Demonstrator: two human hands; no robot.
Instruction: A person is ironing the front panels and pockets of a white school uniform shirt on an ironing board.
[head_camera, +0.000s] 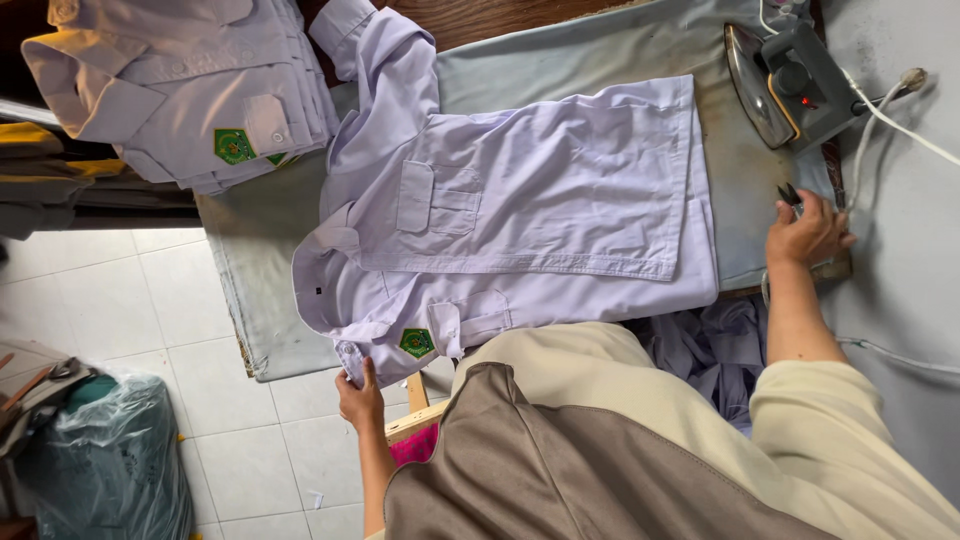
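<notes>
A pale lilac shirt (560, 190) lies spread on the padded ironing board (260, 260), front up, with two chest pockets and a green badge (417, 342) on its near sleeve. My left hand (360, 398) pinches that sleeve's edge just below the badge, at the board's near side. My right hand (808, 232) rests on the board's right end, beyond the shirt's hem, its fingers closed around a small black tool (788, 193). An electric iron (775, 85) stands on its heel further up that end, apart from both hands.
A stack of folded lilac shirts (190, 90) sits at the board's top left. A white cord (890, 120) runs from the iron across the grey surface at right. More lilac cloth (710, 345) hangs below the board. A plastic-wrapped bundle (110, 460) stands on the tiled floor.
</notes>
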